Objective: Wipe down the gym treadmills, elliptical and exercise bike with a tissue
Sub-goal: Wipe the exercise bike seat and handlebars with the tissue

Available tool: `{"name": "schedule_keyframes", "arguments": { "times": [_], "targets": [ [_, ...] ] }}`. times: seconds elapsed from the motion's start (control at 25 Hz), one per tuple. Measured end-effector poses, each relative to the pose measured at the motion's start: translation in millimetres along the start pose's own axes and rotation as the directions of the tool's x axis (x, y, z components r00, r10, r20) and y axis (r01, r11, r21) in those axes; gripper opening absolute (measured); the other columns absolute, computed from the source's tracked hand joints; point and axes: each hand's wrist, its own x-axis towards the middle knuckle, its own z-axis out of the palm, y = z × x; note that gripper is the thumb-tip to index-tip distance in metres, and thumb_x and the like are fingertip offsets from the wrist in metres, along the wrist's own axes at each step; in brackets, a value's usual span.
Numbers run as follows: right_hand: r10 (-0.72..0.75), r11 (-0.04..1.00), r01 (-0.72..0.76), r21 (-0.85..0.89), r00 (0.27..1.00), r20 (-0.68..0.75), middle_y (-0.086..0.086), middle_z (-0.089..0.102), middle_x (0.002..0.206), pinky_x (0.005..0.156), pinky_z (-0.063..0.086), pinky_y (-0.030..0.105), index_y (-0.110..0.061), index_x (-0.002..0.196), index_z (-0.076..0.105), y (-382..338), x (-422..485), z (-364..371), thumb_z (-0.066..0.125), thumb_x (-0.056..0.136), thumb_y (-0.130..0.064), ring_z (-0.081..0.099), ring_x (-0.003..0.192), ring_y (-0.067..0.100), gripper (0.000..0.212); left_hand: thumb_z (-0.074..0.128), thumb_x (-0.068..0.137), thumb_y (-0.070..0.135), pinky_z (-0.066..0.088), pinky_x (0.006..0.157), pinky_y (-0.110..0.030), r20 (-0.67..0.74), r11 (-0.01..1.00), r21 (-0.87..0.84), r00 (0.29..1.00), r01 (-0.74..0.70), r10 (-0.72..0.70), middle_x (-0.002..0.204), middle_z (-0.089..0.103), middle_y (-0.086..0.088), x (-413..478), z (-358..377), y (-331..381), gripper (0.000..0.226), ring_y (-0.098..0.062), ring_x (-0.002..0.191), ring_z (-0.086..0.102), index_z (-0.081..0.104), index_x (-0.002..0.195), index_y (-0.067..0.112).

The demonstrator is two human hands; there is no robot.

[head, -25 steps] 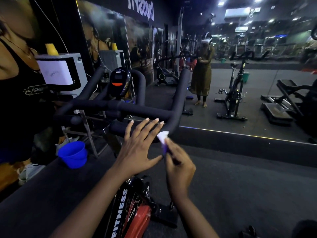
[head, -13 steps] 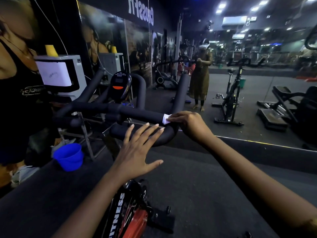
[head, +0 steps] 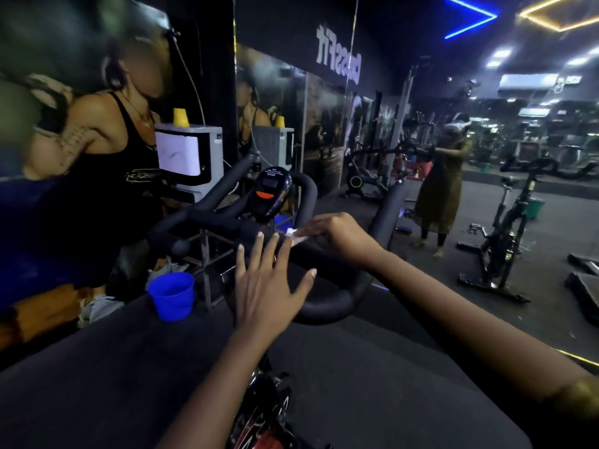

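Fingers of the right hand point(head: 337, 236) curl downward and pinch a small white tissue point(head: 293, 234) against the top of the exercise bike's black handlebar point(head: 327, 303), on the crossbar just right of its centre. Close beside it, the left hand point(head: 265, 290) is spread wide, fingers straight and fanned, with the fingertips reaching the same crossbar next to the tissue; whether the palm touches the lower loop of the bar cannot be told. Just behind the crossbar stands the black console point(head: 270, 194) with an orange button. Lower left, a blue bucket point(head: 171, 296) sits on the dark floor, and behind it is a grey box point(head: 189, 157) with a yellow cone point(head: 181, 117) on top. Far right, a second black bike point(head: 505, 241) shows in what looks like a mirrored wall.
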Motion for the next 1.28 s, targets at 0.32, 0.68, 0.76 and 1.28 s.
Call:
{"name": "schedule_keyframes", "arguments": {
  "times": [0.32, 0.68, 0.76, 1.28],
  "targets": [
    [-0.346, 0.938, 0.344, 0.045, 0.924, 0.163, 0.011, 0.072, 0.096, 0.076, 0.049, 0.027, -0.005, 0.092, 0.075, 17.2, 2.7, 3.2, 0.042, 0.071, -0.007, 0.069, 0.086, 0.025, 0.039, 0.038, 0.083, 0.053, 0.016, 0.109, -0.045, -0.092, 0.997, 0.079, 0.996, 0.027, -0.02, 0.137, 0.054, -0.009, -0.8, 7.6, 1.1, 0.067, -0.032, 0.132, 0.044, 0.052, 0.136, 0.014],
    [-0.297, 0.942, 0.262, 0.209, 0.942, 0.158, 0.003, 0.073, 0.094, 0.079, 0.033, -0.005, -0.009, 0.093, 0.075, 40.3, -20.6, -30.7, 0.043, 0.079, -0.018, 0.06, 0.089, 0.008, 0.037, 0.038, 0.083, 0.051, 0.017, 0.109, -0.044, -0.111, 0.996, 0.088, 0.994, 0.032, -0.022, 0.137, 0.054, -0.007, -0.9, 7.6, 2.5, 0.066, -0.03, 0.132, 0.045, 0.052, 0.136, 0.015],
    [-0.245, 0.956, 0.226, 0.185, 0.966, 0.083, 0.006, 0.073, 0.094, 0.08, 0.044, 0.007, -0.007, 0.094, 0.075, 33.1, 10.3, -9.0, 0.046, 0.078, -0.01, 0.064, 0.086, 0.011, 0.033, 0.038, 0.083, 0.05, 0.016, 0.11, -0.043, -0.107, 0.995, 0.092, 0.994, 0.031, -0.021, 0.138, 0.054, -0.007, -1.0, 7.2, 3.0, 0.066, -0.03, 0.132, 0.044, 0.051, 0.137, 0.015],
    [-0.271, 0.956, 0.231, 0.182, 0.933, 0.238, 0.005, 0.07, 0.103, 0.084, 0.039, 0.006, -0.01, 0.101, 0.074, 44.7, -59.9, -34.8, 0.053, 0.072, 0.003, 0.061, 0.094, 0.008, 0.038, 0.035, 0.085, 0.052, 0.014, 0.111, -0.045, -0.099, 0.997, 0.073, 0.995, -0.012, 0.019, 0.139, 0.052, -0.007, -1.8, 8.1, -1.1, 0.066, -0.029, 0.134, 0.042, 0.049, 0.138, 0.017]
  ]
}}
